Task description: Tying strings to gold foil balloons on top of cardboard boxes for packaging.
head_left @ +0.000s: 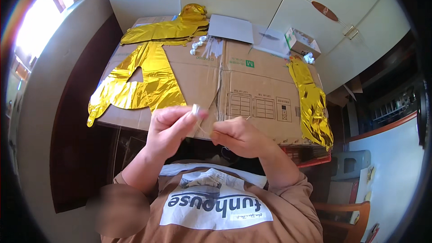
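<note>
In front of my chest, over the near edge of the cardboard, both hands are raised and closed. My left hand [170, 128] pinches a small white bundle [195, 109] that looks like wound ribbon or string, slightly blurred. From it a thin pale strand [201, 128] runs across to my right hand [236, 136], whose fingers are curled on its end. Just beyond my left hand lies a flat gold foil balloon [150, 78] shaped like a letter A. Several similar white bundles [194, 46] rest farther back.
More gold foil balloons [157, 32] lie at the back left and another foil balloon [310, 101] at the right. Thin clear straws [213, 48], a white flat sheet [231, 29] and a small open box [302, 42] sit along the back of the cardboard [256, 83].
</note>
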The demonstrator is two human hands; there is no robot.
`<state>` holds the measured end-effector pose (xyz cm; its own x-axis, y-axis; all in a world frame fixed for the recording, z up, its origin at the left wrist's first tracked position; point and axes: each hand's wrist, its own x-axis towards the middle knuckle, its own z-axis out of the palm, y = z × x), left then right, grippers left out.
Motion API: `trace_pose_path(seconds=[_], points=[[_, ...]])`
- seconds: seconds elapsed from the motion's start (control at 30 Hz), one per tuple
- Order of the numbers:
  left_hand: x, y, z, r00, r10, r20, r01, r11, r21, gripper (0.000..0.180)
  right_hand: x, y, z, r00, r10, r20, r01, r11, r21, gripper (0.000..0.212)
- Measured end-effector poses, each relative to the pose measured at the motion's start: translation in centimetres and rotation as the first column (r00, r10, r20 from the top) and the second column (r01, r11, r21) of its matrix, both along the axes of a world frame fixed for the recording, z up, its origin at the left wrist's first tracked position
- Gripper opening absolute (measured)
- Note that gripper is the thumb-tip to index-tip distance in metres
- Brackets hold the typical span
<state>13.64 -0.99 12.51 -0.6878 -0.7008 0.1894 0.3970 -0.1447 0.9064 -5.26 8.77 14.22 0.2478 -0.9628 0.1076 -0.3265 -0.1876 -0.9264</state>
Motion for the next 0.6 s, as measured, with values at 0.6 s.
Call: trace_pose_path(seconds=[0.6], points=[[-1.6, 0.4, -0.1, 0.997, 0.02, 0.078, -0.012, 0.995, -0.102, 0.017, 0.2, 0.3, -0.3, 0.977, -0.013, -0.214, -0.046, 0.962, -0.269, 0.012]])
